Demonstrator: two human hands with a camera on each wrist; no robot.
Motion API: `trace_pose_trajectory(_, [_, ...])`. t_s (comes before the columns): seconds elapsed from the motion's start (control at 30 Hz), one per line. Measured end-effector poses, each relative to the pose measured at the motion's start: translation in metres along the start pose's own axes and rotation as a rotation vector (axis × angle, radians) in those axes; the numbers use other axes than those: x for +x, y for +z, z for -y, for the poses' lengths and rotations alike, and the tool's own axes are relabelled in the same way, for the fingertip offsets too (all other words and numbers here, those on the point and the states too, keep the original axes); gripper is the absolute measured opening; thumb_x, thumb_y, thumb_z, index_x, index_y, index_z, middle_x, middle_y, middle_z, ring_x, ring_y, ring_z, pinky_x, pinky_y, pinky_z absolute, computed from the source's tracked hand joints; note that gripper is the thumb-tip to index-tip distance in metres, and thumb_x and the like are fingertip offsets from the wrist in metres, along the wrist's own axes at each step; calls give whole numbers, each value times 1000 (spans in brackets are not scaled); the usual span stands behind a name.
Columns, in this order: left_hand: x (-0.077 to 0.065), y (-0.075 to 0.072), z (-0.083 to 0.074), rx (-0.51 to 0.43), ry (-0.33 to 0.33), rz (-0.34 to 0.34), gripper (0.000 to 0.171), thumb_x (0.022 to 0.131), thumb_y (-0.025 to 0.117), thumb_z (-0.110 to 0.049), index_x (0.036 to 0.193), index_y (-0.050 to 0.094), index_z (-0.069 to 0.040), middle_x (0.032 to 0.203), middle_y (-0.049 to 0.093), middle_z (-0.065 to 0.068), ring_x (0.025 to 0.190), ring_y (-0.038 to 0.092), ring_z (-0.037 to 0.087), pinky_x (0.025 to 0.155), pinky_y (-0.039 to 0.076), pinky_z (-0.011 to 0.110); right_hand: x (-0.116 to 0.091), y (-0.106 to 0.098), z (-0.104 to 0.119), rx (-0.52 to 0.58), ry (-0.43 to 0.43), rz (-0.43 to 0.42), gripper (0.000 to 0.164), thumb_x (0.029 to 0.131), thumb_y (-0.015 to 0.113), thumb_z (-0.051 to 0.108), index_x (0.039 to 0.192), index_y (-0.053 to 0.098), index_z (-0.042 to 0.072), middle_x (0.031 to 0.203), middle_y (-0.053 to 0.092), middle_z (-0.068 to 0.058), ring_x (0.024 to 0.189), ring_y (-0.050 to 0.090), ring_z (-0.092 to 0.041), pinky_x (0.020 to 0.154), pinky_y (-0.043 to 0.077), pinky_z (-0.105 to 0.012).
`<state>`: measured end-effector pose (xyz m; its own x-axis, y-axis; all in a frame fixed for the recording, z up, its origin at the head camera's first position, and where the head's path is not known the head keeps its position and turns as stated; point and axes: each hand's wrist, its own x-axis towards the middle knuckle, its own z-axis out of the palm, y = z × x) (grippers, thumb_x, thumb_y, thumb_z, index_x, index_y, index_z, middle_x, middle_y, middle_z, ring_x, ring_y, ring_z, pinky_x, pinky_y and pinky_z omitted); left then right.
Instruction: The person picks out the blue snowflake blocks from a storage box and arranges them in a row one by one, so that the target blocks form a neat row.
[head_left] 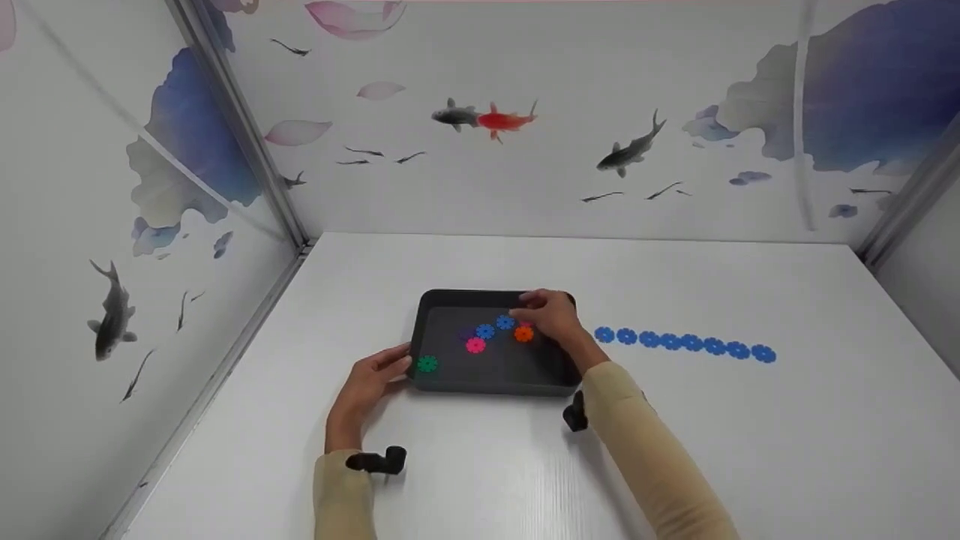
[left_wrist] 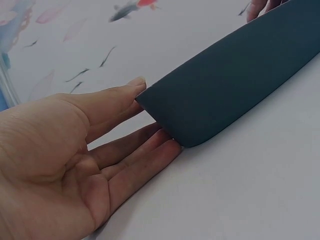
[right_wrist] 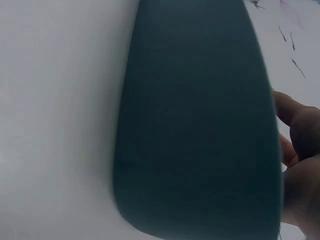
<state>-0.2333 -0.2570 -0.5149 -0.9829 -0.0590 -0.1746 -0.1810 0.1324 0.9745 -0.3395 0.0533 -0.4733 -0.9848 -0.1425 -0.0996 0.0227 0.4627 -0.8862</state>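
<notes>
A dark grey tray (head_left: 491, 382) holds several small notched plastic discs. My left hand (head_left: 375, 377) grips its left side by the near corner, thumb at the rim and fingers lower on the wall (left_wrist: 215, 95). Over the tray's right part is my right hand (head_left: 555, 315), thumb and forefinger apart, with nothing visible between them. Nearest to its fingers lie a blue disc (head_left: 505, 322) and an orange disc (head_left: 523, 334); a pink one beside them is partly covered. Another blue disc (head_left: 485, 331), a purple disc (head_left: 468, 334), a pink disc (head_left: 475, 345) and a green disc (head_left: 427, 364) lie leftward.
A row of several blue discs (head_left: 691, 343) runs rightward from the tray across the white table (head_left: 480, 465). Printed wall panels (head_left: 525, 187) with fish and petals stand behind and at the sides. Black wrist cameras (head_left: 379, 460) sit on both sleeves.
</notes>
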Motion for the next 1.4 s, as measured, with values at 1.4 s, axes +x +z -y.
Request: trace_pose_trajectory(1.4, [3, -1, 2, -10, -11, 5, 45, 97, 67, -19, 140, 59, -10, 146, 56, 15, 131, 58, 28, 107, 52, 45, 8, 37, -5, -311, -24, -95, 29, 88, 78, 26, 112, 76, 11, 113, 71, -9, 108, 61, -28, 109, 38, -61])
